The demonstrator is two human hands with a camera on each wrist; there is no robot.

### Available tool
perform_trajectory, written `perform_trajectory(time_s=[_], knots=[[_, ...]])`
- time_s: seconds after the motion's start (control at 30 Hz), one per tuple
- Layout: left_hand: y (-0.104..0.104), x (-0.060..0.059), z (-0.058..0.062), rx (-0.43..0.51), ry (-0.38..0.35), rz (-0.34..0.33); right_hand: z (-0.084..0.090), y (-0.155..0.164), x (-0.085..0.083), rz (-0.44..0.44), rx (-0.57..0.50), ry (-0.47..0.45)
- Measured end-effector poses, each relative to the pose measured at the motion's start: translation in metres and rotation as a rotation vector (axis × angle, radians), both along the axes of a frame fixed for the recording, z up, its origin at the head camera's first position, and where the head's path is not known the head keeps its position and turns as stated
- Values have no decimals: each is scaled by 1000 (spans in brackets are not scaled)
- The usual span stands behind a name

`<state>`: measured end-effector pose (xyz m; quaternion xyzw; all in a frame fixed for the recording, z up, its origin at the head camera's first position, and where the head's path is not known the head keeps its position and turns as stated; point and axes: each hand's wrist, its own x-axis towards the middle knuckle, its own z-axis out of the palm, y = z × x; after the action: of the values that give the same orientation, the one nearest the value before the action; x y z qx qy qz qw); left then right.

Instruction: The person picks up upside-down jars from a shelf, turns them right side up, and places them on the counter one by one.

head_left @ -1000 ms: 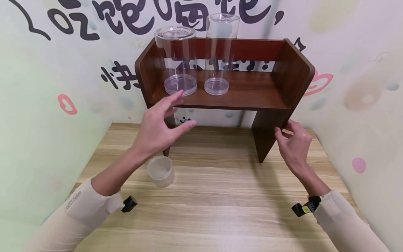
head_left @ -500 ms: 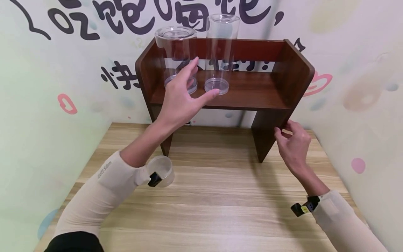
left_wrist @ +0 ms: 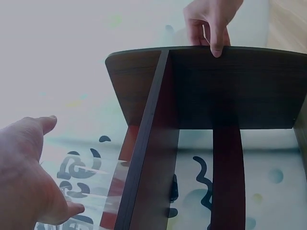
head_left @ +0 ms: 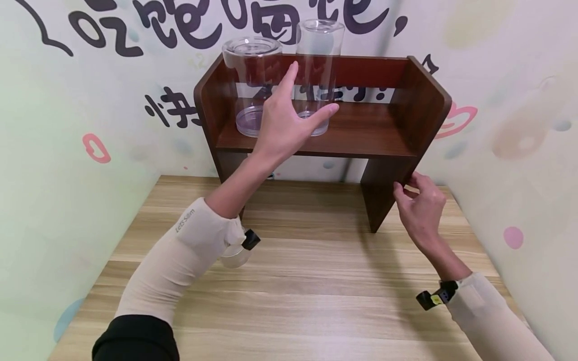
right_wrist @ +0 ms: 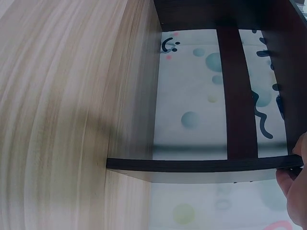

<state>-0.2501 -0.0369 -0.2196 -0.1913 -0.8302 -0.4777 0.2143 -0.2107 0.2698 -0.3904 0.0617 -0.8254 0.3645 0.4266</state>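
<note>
A dark brown wooden desk shelf (head_left: 366,131) stands against the wall. Two clear cylindrical containers stand upright on its board: a wide one (head_left: 248,67) at the left and a taller, narrower one (head_left: 321,42) beside it. My left hand (head_left: 284,123), thumb and fingers spread, is in front of the narrow container and partly hides both bases; whether it touches is unclear. In the left wrist view, the left hand (left_wrist: 26,172) holds nothing visible. My right hand (head_left: 422,208) pinches the front edge of the shelf's right side panel (right_wrist: 201,166) between thumb and fingers.
A small translucent cup (head_left: 236,257) on the wood-grain table (head_left: 316,291) is partly covered by my left wrist camera (head_left: 251,239). Patterned walls with black lettering (head_left: 189,22) close in the back and both sides.
My left hand has moved up and right, from the shelf's front left past the wide container to the narrow one, its forearm now over the cup. The right hand keeps its grip.
</note>
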Motion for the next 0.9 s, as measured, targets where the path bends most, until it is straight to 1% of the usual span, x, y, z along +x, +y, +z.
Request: perform_trajectory(time_s=[0.1, 0.3, 0.5, 0.6, 0.7, 0.9], knots=[[5, -3, 1, 12, 0, 29, 0, -1, 0, 10, 1, 7], [12, -10, 2, 34, -31, 84, 0, -2, 0, 8, -2, 16], [21, -18, 2, 67, -71, 116, 0, -2, 1, 0, -17, 23], [25, -22, 1, 70, -76, 138, 0, -2, 1, 3, -22, 28], [29, -26, 0, 71, -63, 163, 0, -3, 1, -2, -21, 30], [36, -33, -4, 60, 10, 211, -1, -3, 2, -8, -24, 29]])
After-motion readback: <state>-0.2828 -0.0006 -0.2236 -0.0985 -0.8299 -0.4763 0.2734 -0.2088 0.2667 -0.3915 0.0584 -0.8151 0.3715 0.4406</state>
